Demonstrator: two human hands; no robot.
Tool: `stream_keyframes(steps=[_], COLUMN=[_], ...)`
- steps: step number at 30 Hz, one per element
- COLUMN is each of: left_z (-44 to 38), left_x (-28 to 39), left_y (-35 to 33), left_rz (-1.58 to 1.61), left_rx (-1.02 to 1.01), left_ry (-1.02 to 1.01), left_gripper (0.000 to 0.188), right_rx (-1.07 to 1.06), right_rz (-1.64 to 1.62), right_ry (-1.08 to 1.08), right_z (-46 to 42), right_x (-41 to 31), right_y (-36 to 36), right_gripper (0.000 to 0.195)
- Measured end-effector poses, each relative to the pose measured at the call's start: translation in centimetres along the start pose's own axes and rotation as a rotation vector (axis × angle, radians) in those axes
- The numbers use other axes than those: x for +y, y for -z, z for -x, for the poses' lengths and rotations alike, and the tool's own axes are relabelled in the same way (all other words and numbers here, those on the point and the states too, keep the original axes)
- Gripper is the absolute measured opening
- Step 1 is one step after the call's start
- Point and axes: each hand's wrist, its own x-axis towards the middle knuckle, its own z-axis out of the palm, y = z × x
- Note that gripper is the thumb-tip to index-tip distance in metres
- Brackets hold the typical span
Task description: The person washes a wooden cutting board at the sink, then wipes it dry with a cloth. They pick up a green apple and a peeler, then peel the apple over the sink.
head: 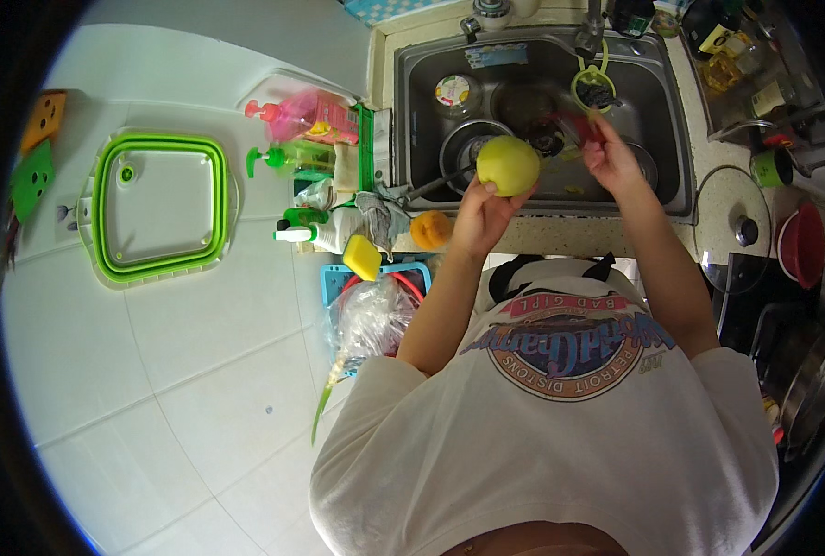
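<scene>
My left hand [483, 217] holds a round yellow-green fruit [509, 166] from below, above the near edge of the steel sink [482, 206]. To its right, over the basin, my right hand [614, 158] grips a red object [575, 128], too blurred to name surely. Under the fruit, a round metal strainer or bowl [454, 149] sits in the sink, partly hidden. A lidded clear container [456, 94] stands at the back left of the basin. Dark scraps lie in a small yellow-green strainer [593, 89] below the faucet [591, 38].
An orange-coloured fruit [431, 230] and a yellow sponge [362, 258] lie by the counter's left end, near pump bottles [308, 117] and a spray bottle [336, 231]. Below is a blue bin [327, 283] with a plastic bag. A glass lid [725, 236] rests right of the sink.
</scene>
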Motion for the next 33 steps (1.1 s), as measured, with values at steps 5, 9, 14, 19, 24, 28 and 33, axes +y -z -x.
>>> stream_keyframes(steps=[5, 9, 14, 19, 24, 28, 33], left_z=[-0.6, -0.8, -1.1, -1.3, -1.6, -1.4, -1.2], left_x=[0.8, 0.8, 0.8, 0.6, 0.2, -0.1, -0.4], left_y=[1.1, 0.5, -0.1, -1.1, -1.6, -1.7, -1.7], left_rz=[-0.130, -0.142, -0.110, -0.096, -0.095, -0.051, -0.137], left_rx=[0.047, 0.051, 0.019, 0.035, 0.042, 0.000, -0.059], left_ry=[-0.051, -0.103, -0.055, -0.040, -0.021, -0.001, 0.040], left_gripper=[0.046, 0.046, 0.049, 0.053, 0.055, 0.057, 0.055], right_rx=[0.514, 0.418, 0.410, 0.173, 0.069, 0.151, 0.150], right_rz=[1.080, 1.926, 1.602, 0.724, 0.321, 0.189, 0.110], right_ry=[0.875, 1.567, 1.242, 0.701, 0.341, 0.220, 0.153], right_z=[0.2, 2.5, 2.6, 3.6, 4.3, 2.9, 0.9], right_x=[-0.7, 0.1, -0.7, 0.1, 1.8, 2.2, 2.4], right_y=[0.1, -4.3, -4.5, -5.6, -6.8, -5.4, -0.4], right_gripper=[0.020, 0.021, 0.023, 0.025, 0.026, 0.025, 0.027])
